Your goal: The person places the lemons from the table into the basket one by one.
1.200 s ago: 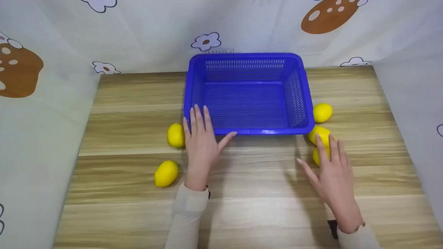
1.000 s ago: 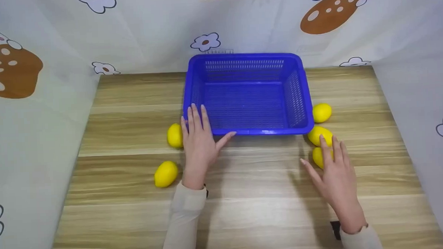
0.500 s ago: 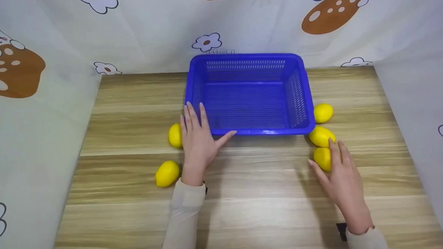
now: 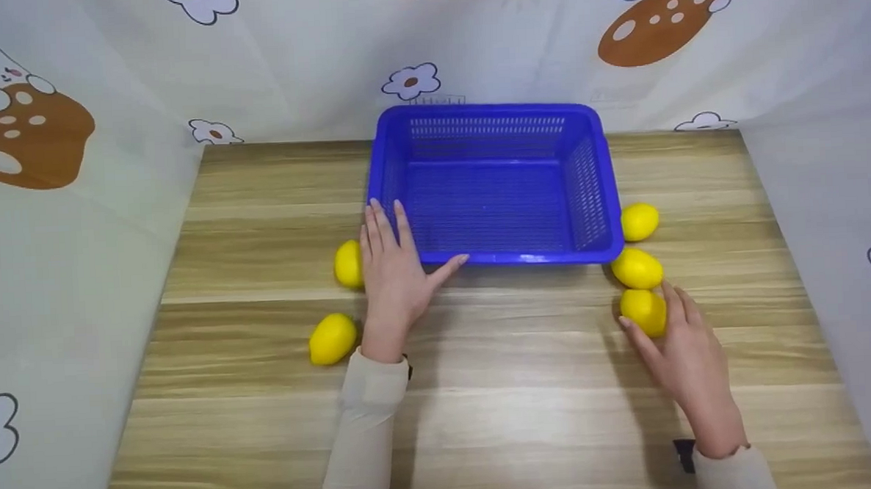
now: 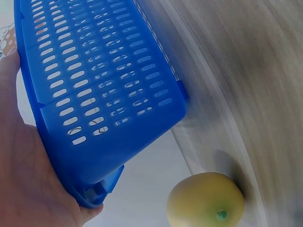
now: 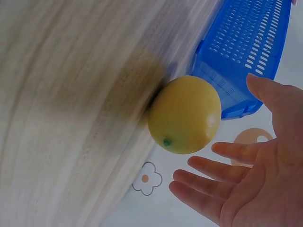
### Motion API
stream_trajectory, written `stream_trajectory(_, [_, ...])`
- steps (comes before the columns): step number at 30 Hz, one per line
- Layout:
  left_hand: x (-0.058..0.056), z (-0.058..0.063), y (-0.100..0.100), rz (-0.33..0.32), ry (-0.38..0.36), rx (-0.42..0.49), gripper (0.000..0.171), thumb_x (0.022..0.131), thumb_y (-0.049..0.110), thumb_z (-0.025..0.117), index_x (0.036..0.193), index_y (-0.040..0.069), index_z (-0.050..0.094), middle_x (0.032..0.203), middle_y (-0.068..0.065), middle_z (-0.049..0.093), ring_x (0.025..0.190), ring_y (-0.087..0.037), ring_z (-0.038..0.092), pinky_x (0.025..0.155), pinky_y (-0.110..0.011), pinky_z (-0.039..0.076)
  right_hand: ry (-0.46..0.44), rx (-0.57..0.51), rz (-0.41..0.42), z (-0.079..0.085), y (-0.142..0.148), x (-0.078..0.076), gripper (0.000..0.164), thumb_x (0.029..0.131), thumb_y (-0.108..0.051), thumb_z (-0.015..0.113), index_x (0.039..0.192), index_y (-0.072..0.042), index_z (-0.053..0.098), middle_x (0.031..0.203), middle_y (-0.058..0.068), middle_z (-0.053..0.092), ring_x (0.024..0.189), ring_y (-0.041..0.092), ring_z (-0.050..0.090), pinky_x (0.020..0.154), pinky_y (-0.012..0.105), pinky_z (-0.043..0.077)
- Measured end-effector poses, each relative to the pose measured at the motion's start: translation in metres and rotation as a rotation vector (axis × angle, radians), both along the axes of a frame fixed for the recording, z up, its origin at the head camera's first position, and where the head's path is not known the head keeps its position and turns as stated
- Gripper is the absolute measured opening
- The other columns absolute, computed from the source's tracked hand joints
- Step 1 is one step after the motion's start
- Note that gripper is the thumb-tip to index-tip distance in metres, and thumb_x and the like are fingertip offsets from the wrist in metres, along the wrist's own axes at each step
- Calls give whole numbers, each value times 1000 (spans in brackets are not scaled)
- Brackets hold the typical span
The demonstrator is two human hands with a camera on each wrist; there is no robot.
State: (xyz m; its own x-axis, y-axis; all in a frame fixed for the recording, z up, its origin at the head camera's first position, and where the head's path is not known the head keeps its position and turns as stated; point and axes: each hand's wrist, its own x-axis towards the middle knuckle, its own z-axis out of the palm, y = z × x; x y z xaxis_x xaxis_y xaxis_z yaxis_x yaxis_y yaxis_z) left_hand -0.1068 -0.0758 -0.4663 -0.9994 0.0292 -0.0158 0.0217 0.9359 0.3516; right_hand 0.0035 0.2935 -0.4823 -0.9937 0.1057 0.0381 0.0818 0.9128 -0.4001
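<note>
A blue plastic basket (image 4: 485,205) with slotted sides stands at the back of the table. On its front left corner rests my left hand (image 4: 394,279), fingers straight and thumb spread along the front rim. The left wrist view shows the palm against the basket's rim (image 5: 35,109). My right hand (image 4: 686,355) hovers by the nearest right-hand lemon (image 4: 643,312), thumb on one side and fingers on the other. In the right wrist view a gap shows between the fingers and that lemon (image 6: 185,116). A second lemon (image 4: 636,268) lies just beyond it, near the basket's corner.
Another lemon (image 4: 640,222) sits against the basket's right side. Left of the basket lie a lemon (image 4: 347,265) partly hidden by the left hand and a lemon (image 4: 332,339) nearer the front. Printed cloth (image 4: 310,66) surrounds the wooden table (image 4: 509,418) at the back and sides.
My right hand has drawn back and to the right, from above the two nearer lemons to beside the nearest one. The left hand has stayed on the basket, which has not moved.
</note>
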Motion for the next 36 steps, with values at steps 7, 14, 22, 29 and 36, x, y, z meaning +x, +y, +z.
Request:
stream_trajectory(7, [0, 0, 1, 8, 8, 1, 129, 87, 89, 50, 168, 0, 4, 173, -30, -7, 163, -41, -4, 133, -52, 3, -37, -7, 11, -3, 2, -1, 82, 101, -41, 70, 154, 13, 39, 152, 43, 41, 132, 63, 47, 103, 78, 42])
stream_trajectory(14, [0, -1, 1, 5, 14, 12, 128, 88, 88, 50, 168, 0, 4, 173, -30, -8, 163, -41, -5, 133, -52, 2, -51, -18, 9, -5, 4, -4, 79, 101, -38, 71, 153, 13, 41, 151, 42, 43, 130, 62, 50, 104, 76, 44])
stream_trajectory(22, [1, -3, 1, 0, 44, 37, 127, 88, 86, 54, 168, -1, 7, 173, -30, -5, 163, -41, -2, 133, -53, 2, -39, -57, 26, -11, 7, -7, 76, 101, -35, 72, 150, 15, 42, 143, 43, 48, 120, 61, 56, 100, 75, 46])
stream_trajectory(29, [1, -3, 1, 0, 35, 21, 127, 88, 87, 52, 168, 0, 6, 173, -30, -7, 163, -41, -4, 133, -53, 3, -53, -78, 29, -15, 9, -10, 78, 100, -32, 74, 151, 18, 40, 139, 44, 51, 118, 59, 57, 101, 73, 46])
stream_trajectory(36, [1, -4, 1, 0, 32, 7, 127, 88, 88, 50, 168, 0, 6, 173, -30, -7, 163, -41, -4, 133, -54, 4, -79, -81, 38, -15, 9, -12, 78, 97, -23, 78, 152, 17, 38, 136, 45, 51, 116, 59, 57, 100, 73, 47])
